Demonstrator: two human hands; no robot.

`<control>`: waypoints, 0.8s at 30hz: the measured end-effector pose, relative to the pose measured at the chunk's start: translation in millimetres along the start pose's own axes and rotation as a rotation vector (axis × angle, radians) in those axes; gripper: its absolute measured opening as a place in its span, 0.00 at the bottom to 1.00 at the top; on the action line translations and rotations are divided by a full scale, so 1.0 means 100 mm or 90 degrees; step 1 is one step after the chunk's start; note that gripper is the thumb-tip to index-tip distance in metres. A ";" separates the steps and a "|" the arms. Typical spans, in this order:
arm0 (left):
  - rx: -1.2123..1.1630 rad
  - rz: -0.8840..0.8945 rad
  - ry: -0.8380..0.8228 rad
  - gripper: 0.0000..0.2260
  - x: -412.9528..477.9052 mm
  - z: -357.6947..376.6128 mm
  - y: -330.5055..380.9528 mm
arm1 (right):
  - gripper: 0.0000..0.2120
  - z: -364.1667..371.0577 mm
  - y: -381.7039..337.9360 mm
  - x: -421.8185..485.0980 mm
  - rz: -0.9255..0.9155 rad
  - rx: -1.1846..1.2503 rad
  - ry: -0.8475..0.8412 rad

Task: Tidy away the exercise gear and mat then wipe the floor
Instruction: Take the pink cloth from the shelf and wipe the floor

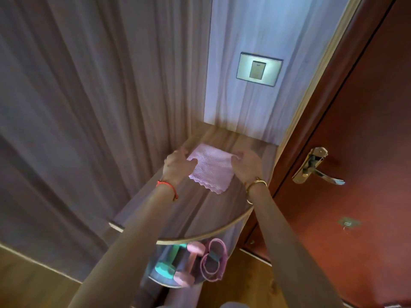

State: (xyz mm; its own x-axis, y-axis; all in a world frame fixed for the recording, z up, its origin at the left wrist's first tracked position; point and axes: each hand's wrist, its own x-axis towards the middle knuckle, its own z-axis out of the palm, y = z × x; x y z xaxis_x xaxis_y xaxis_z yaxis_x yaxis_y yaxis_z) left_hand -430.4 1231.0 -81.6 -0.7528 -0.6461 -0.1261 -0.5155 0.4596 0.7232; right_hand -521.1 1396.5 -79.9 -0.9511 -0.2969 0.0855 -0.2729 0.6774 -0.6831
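At the centre of the frame a small pale-pink textured cloth with a scalloped edge [211, 167] lies flat on the rounded wood-grain worktop [200, 214]. The left hand [178, 166] has its fingers clamped on the cloth's left edge, and the right hand [245, 166] pinches its right edge in the same way. A red string bracelet [166, 186] circles the left wrist and a gold bangle [255, 185] the right. Low in the frame, on a lower shelf [160, 282] under the worktop, sit a teal dumbbell [165, 268], a pink dumbbell [189, 263] just beside it, and a pink resistance band [213, 261] to their right. A dark red wooden door [355, 152] with a metal lever handle [315, 167] fills the right side.
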 end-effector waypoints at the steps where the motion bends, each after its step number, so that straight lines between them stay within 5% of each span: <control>1: 0.017 -0.005 0.006 0.20 0.02 0.03 -0.01 | 0.15 0.03 0.03 0.09 -0.013 -0.028 -0.007; 6: 0.052 -0.021 0.035 0.18 0.15 0.07 -0.02 | 0.16 0.19 0.20 0.40 -0.019 -0.167 -0.068; 12: 0.045 -0.009 0.024 0.11 0.15 0.04 -0.02 | 0.18 0.19 0.17 0.48 -0.001 -0.134 -0.077; 18: -0.050 0.020 0.019 0.10 0.03 -0.15 -0.03 | 0.05 -0.02 0.05 0.10 0.015 0.171 0.033; 24: -0.162 0.141 -0.078 0.04 -0.31 -0.33 0.08 | 0.11 -0.29 0.15 -0.52 0.053 0.383 0.155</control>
State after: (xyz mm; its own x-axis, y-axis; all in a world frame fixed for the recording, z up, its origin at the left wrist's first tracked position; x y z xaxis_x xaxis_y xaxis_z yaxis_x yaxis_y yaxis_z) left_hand -397.9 1234.9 -49.8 -0.8860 -0.4634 -0.0167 -0.2276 0.4032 0.8864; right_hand -480.5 1441.7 -73.5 -0.9904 -0.0517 0.1285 -0.1356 0.1749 -0.9752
